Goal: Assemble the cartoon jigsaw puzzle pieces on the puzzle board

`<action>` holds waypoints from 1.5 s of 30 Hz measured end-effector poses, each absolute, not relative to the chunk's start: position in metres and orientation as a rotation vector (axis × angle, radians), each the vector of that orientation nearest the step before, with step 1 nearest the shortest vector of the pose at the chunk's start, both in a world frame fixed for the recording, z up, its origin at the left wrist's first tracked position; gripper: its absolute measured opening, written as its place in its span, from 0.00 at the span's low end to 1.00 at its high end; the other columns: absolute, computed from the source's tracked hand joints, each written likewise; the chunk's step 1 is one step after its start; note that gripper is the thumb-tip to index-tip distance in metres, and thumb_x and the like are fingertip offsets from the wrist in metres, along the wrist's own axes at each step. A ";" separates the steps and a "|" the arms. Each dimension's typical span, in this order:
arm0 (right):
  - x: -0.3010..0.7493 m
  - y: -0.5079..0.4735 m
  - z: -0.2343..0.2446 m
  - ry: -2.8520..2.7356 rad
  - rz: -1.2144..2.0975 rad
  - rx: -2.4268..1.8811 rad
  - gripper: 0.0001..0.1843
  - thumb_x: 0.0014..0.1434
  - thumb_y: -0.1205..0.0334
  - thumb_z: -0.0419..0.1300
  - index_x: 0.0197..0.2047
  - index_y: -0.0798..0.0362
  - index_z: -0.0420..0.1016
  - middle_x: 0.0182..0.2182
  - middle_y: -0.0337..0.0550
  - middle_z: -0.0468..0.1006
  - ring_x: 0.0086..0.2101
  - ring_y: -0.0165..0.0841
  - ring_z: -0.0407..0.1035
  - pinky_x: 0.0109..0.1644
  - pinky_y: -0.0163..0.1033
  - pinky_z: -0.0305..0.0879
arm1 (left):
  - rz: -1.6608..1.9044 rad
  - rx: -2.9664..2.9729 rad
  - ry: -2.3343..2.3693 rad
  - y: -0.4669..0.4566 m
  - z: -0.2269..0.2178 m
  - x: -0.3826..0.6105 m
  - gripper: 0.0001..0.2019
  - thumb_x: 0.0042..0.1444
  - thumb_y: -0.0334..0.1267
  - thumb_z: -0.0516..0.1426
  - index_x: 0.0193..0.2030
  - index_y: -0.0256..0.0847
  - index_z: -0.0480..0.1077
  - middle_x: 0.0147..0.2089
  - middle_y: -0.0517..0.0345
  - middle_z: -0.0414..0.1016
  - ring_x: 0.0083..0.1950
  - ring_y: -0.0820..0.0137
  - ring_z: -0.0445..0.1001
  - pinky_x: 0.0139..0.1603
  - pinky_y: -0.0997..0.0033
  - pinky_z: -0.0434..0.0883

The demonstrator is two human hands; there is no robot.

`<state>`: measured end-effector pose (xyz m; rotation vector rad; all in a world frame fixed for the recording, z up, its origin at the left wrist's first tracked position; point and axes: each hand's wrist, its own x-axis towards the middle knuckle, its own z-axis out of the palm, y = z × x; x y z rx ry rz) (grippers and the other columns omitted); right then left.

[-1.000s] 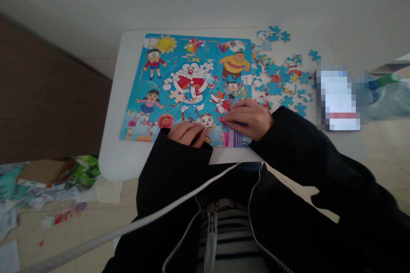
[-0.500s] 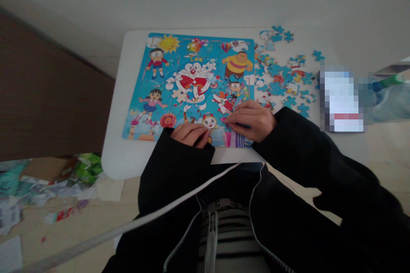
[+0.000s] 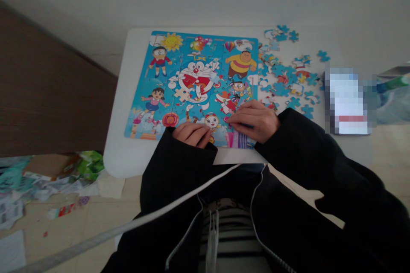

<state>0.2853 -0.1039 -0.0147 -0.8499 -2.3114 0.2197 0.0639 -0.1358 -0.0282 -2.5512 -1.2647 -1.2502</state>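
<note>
A jigsaw puzzle with cartoon characters on blue lies on the white table, largely filled in. My left hand rests at its lower edge, below a round yellow-and-white cartoon face. Its fingers lie flat and together on the board, partly covered by a black sleeve. My right hand is over the lower right part, fingertips and thumb pinched at a small pink-marked puzzle piece. Most of that piece is hidden under the fingers. A loose piece, backing side up, lies on the puzzle's middle.
Several loose puzzle pieces are heaped right of the board. Beyond them lies a phone, blurred out, beside a clear plastic bottle. The white table meets a wall. A white cord crosses my front; litter covers the floor at left.
The whole view has shifted slightly, so the table and puzzle appear a little further right. Both hands keep nearly the same places on the puzzle.
</note>
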 end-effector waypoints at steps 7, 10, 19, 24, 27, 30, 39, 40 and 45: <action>0.284 -0.103 -0.013 -2.314 0.199 -0.814 0.09 0.61 0.65 0.56 0.37 0.53 0.79 0.30 0.39 0.81 0.33 0.30 0.71 0.41 0.37 0.70 | -1.299 -2.528 -1.185 -0.133 -0.032 0.063 0.07 0.49 0.29 0.63 0.36 0.35 0.71 0.34 0.58 0.75 0.33 0.74 0.72 0.37 0.72 0.71; 0.284 -0.103 -0.013 -2.307 0.184 -0.802 0.09 0.60 0.65 0.57 0.36 0.53 0.79 0.30 0.39 0.81 0.33 0.30 0.71 0.41 0.36 0.70 | -1.289 -2.513 -1.222 -0.134 -0.031 0.063 0.06 0.50 0.29 0.62 0.35 0.35 0.71 0.34 0.59 0.75 0.34 0.74 0.72 0.38 0.73 0.71; 0.283 -0.104 -0.014 -2.319 0.189 -0.815 0.09 0.61 0.64 0.56 0.37 0.53 0.79 0.30 0.38 0.81 0.34 0.30 0.70 0.42 0.36 0.69 | -1.309 -2.472 -1.326 -0.136 -0.033 0.063 0.06 0.50 0.31 0.63 0.36 0.37 0.72 0.36 0.58 0.76 0.37 0.73 0.74 0.42 0.71 0.72; 0.283 -0.105 -0.015 -2.328 0.234 -0.869 0.09 0.61 0.63 0.56 0.37 0.51 0.79 0.31 0.38 0.81 0.35 0.30 0.70 0.42 0.36 0.69 | -1.349 -2.442 -1.306 -0.136 -0.035 0.062 0.06 0.48 0.30 0.64 0.34 0.36 0.72 0.35 0.57 0.76 0.37 0.72 0.74 0.42 0.70 0.72; 0.283 -0.106 -0.015 -2.334 0.250 -0.871 0.09 0.61 0.63 0.56 0.37 0.52 0.79 0.31 0.38 0.81 0.36 0.31 0.70 0.42 0.36 0.69 | -1.358 -2.442 -1.283 -0.136 -0.036 0.062 0.05 0.48 0.30 0.63 0.33 0.35 0.72 0.35 0.56 0.76 0.37 0.72 0.74 0.43 0.70 0.72; 0.283 -0.106 -0.016 -2.333 0.267 -0.869 0.09 0.61 0.64 0.56 0.37 0.51 0.79 0.30 0.37 0.81 0.35 0.30 0.70 0.42 0.36 0.69 | -1.364 -2.448 -1.265 -0.137 -0.037 0.061 0.05 0.48 0.30 0.63 0.33 0.35 0.72 0.35 0.56 0.76 0.37 0.72 0.74 0.42 0.71 0.72; 0.283 -0.105 -0.015 -2.356 0.286 -0.905 0.10 0.61 0.63 0.55 0.38 0.50 0.79 0.32 0.37 0.81 0.36 0.31 0.70 0.44 0.37 0.69 | -1.367 -2.464 -1.239 -0.132 -0.035 0.062 0.08 0.47 0.27 0.63 0.35 0.35 0.72 0.34 0.58 0.76 0.36 0.73 0.74 0.43 0.73 0.72; 0.283 -0.105 -0.015 -2.356 0.277 -0.898 0.10 0.61 0.63 0.55 0.38 0.50 0.79 0.32 0.37 0.81 0.36 0.31 0.70 0.43 0.37 0.69 | -1.365 -2.459 -1.239 -0.132 -0.035 0.062 0.08 0.47 0.27 0.63 0.36 0.35 0.72 0.35 0.58 0.76 0.36 0.73 0.74 0.43 0.73 0.72; 0.282 -0.105 -0.016 -2.319 0.232 -0.843 0.09 0.60 0.65 0.56 0.37 0.53 0.79 0.31 0.38 0.81 0.35 0.31 0.70 0.42 0.36 0.69 | -1.355 -2.446 -1.259 -0.132 -0.035 0.063 0.07 0.48 0.28 0.63 0.35 0.37 0.72 0.35 0.58 0.76 0.35 0.73 0.74 0.41 0.72 0.73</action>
